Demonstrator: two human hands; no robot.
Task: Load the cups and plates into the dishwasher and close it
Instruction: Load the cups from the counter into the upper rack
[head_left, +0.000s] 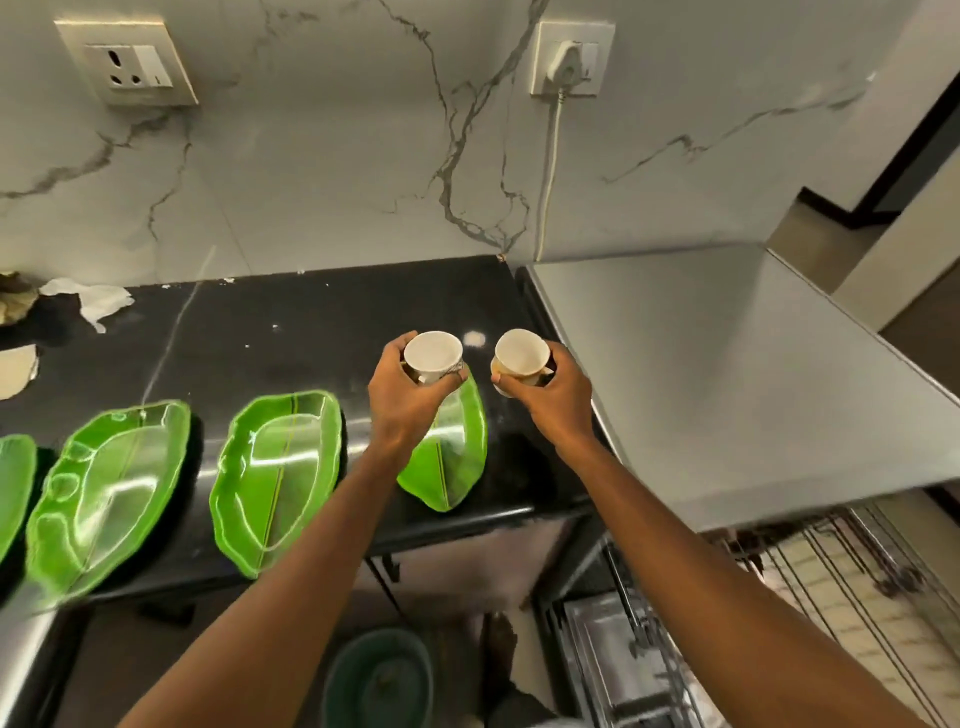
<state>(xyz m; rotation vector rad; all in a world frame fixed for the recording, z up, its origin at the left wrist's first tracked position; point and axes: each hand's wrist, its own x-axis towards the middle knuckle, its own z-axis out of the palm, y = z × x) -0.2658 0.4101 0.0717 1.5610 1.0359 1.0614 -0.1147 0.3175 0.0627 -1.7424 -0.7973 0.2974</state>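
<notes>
Cups, two, both held above the black counter (291, 332) at mid-frame. The left cup (432, 353) sits just to 9 o'clock of centre and the right cup (521, 356) just to 3 o'clock, near each other but not touching.

Hands: both arms come up from 6 o'clock, forearms bare and extended. The left hand (410, 397) has its fingers curled round the left cup's lower wall, thumb on the near side. The right hand (550, 400) wraps the right cup the same way, and I can see a handle poking out on its 3 o'clock side. Both cups are upright with mouths tilted slightly toward me.

Contents: each cup shows only a pale, bare interior.

Plates: four green leaf-shaped ones lie flat on the counter in a row from 9 to 6 o'clock.
- The far-left plate (13, 488) is cut by the frame edge.
- The second plate (104, 499) comes next.
- The third plate (280, 478) follows it.
- The fourth plate (452, 467) is partly hidden under my left wrist.

Their shallow wells show glare and nothing else that I can make out.

A steel top (727, 374) butts against the counter at 3 o'clock. Below it, at 4 to 5 o'clock, a wire rack (831, 597) stands pulled out; I can't tell what it holds. A teal basin (379, 675) sits on the floor at 6 o'clock, its contents unclear. Crumpled white paper (88, 299) lies on the counter at 9 o'clock.
</notes>
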